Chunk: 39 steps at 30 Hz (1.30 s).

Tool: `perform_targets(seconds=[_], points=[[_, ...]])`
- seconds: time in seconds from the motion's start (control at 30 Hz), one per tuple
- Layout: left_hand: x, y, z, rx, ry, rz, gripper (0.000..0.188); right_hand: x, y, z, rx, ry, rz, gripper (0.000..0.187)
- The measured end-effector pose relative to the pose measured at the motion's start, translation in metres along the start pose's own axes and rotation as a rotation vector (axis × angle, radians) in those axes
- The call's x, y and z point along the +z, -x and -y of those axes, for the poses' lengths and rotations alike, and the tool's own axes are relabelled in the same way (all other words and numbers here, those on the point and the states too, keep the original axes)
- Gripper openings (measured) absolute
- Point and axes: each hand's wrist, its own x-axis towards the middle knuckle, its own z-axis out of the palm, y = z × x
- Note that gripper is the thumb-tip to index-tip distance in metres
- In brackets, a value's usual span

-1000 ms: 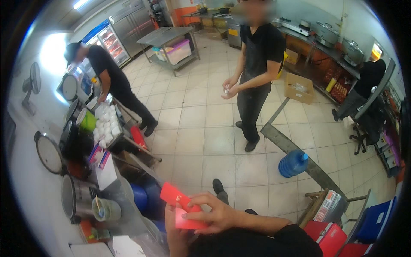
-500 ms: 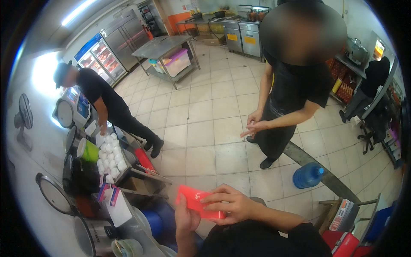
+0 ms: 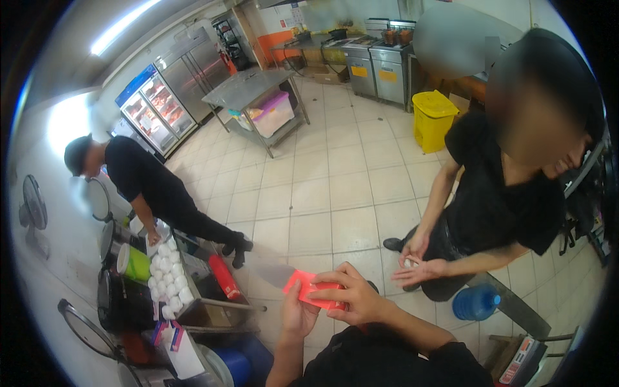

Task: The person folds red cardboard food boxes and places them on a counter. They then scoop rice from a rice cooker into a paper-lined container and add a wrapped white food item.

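Smooth, flat-faced red packet [image 3: 307, 287] at wearer's twelve o'clock, pinched between left hand [image 3: 300, 316] and right hand [image 3: 358, 300]. Rounded white lumps [image 3: 169, 277], ten o'clock. Grip hides packet's right part; exact material unclear from here.

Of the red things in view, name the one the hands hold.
The bright red packet, gripped by left hand and right hand; the long red object farther left is apart from them.
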Motion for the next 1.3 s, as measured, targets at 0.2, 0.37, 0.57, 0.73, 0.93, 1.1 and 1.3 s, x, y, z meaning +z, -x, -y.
perform_targets(seconds=[0.2, 0.37, 0.57, 0.73, 0.93, 1.1, 1.3], points=[[0.037, -0.105, -0.031, -0.042, 0.005, 0.125, 0.044, -0.049, -0.067, -0.082, 0.111, -0.367, 0.062, 0.031], [0.063, -0.187, -0.027, -0.123, 0.136, 0.195, 0.044, -0.067, -0.080, -0.143, 0.208, -0.217, -0.158, 0.022], [0.084, -0.219, -0.032, 0.048, -0.920, 0.600, 0.056, -0.079, -0.063, -0.203, 0.520, -0.274, -0.602, 0.037], [0.068, -0.190, -0.055, 0.143, -1.555, 1.159, 0.062, -0.088, -0.022, -0.242, 0.870, -0.623, -0.990, 0.041], [0.046, -0.193, -0.043, -0.081, -1.509, 1.146, 0.049, -0.056, 0.053, -0.252, 1.273, -0.968, -1.048, 0.048], [0.007, -0.187, -0.030, -0.396, -1.388, 0.914, 0.026, -0.050, 0.079, -0.213, 1.304, 0.126, -0.082, 0.041], [-0.016, -0.168, -0.001, -0.541, -0.951, 0.382, 0.026, -0.107, 0.045, -0.163, 0.964, -0.636, -0.001, 0.034]])
